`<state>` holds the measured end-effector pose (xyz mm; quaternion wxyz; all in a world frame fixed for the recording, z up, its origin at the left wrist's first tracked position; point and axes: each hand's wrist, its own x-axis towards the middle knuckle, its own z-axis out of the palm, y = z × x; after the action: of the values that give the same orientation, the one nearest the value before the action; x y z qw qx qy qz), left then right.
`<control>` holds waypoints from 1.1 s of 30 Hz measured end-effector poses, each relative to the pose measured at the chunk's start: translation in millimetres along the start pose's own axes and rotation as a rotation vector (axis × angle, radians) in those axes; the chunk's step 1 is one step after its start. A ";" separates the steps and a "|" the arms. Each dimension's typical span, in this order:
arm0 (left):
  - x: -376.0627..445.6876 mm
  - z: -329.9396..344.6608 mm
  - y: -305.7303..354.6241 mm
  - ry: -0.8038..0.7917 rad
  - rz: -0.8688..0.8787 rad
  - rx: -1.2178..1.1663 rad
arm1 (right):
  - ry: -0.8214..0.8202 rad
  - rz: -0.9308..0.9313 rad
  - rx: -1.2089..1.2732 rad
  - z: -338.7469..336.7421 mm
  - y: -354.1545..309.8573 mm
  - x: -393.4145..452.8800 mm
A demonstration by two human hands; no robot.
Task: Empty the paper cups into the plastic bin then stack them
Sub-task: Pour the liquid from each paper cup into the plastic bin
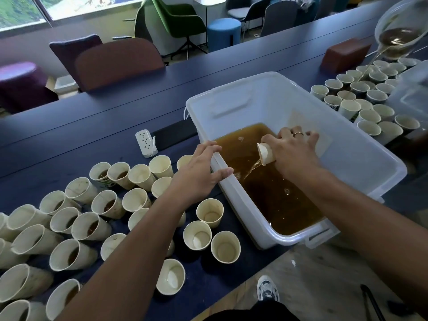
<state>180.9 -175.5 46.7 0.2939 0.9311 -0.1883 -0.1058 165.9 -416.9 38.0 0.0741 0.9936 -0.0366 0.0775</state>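
Note:
A translucent white plastic bin (361,156) stands on the dark blue table, partly filled with brown liquid (273,193). My right hand (294,151) grips a paper cup (266,154) tipped over inside the bin, and a thin brown stream runs from its mouth into the liquid. My left hand (199,174) grips the bin's near left rim, thumb on the inner edge. Several paper cups (90,228) stand to the left of the bin, some holding brown liquid, some empty.
More paper cups (361,100) cluster at the far right beyond the bin. At the top right a clear container (400,33) pours brown liquid down onto them. A white power strip (146,142) lies left of the bin. A shoe (267,289) shows below the table edge.

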 end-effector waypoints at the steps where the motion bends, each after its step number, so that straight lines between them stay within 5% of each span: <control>1: -0.1 -0.4 0.2 0.000 0.000 -0.002 | 0.027 0.006 0.015 -1.1 -0.2 0.7; 11: -2.5 -2.3 3.7 -0.016 -0.009 -0.026 | -0.029 0.001 0.020 -4.9 -2.5 2.1; 16: -2.1 -1.5 4.3 -0.020 -0.009 -0.036 | -0.181 -0.018 0.006 -3.4 -3.1 -1.3; 22: 4.7 -16.9 9.5 -0.049 -0.001 -0.089 | -0.026 0.093 0.426 -27.0 -9.6 -0.7; 27: -1.4 -54.4 16.1 0.127 -0.076 -0.413 | 0.081 -0.042 0.566 -54.4 -46.3 -7.6; 33: -36.8 -99.3 -5.5 0.256 -0.122 -0.364 | 0.101 -0.208 0.643 -75.1 -106.3 -9.6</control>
<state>179.6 -105.8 126.6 0.4715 0.8783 -0.0708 -0.0366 154.2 -300.1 94.8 -0.2338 0.9594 0.0947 0.1262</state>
